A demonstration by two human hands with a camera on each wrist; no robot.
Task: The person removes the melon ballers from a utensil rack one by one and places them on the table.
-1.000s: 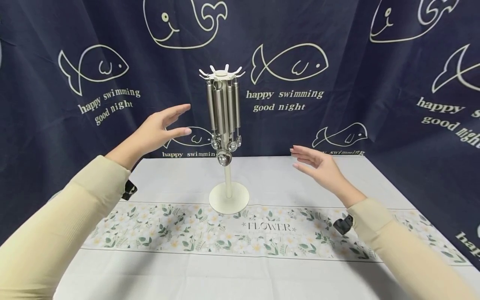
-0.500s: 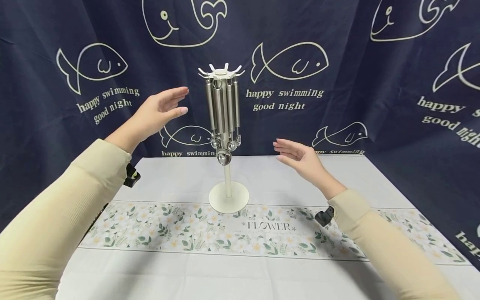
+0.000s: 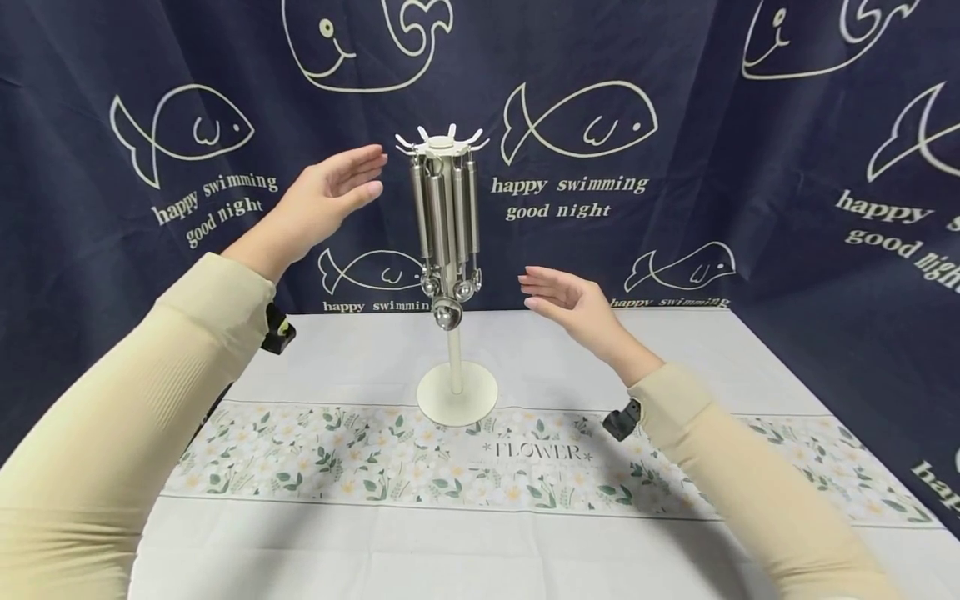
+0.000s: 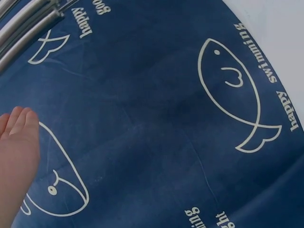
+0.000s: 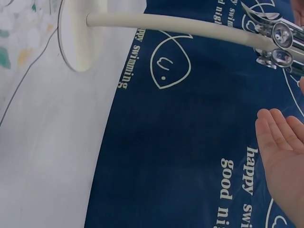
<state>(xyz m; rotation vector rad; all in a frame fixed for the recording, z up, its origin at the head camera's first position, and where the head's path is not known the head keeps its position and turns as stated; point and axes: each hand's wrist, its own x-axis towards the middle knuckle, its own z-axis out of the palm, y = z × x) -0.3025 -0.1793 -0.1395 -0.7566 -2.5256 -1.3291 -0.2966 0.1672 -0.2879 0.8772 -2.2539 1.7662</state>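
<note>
A white stand [image 3: 455, 367] with a round base [image 5: 76, 33] and a hooked top rises from the table's middle. Several steel measuring spoons [image 3: 446, 229] hang from it, their bowls [image 5: 280, 45] at the bottom. My left hand [image 3: 330, 196] is raised to the left of the spoon handles, fingers straight, holding nothing. The right hand [image 3: 566, 304] hovers to the right of the spoon bowls, palm up and fingers straight, also empty. Neither hand touches the stand. In the left wrist view only fingertips [image 4: 16, 137] and spoon handles [image 4: 21, 23] show.
The table carries a white cloth [image 3: 525, 350] with a floral band reading FLOWER [image 3: 536, 454]. A dark blue curtain [image 3: 750, 167] printed with fish and whales hangs close behind the table and wraps round both sides.
Both hands have closed in on the stand: the left rose and moved right toward the top of the handles, the right moved left toward the spoon bowls. The stand has not moved.
</note>
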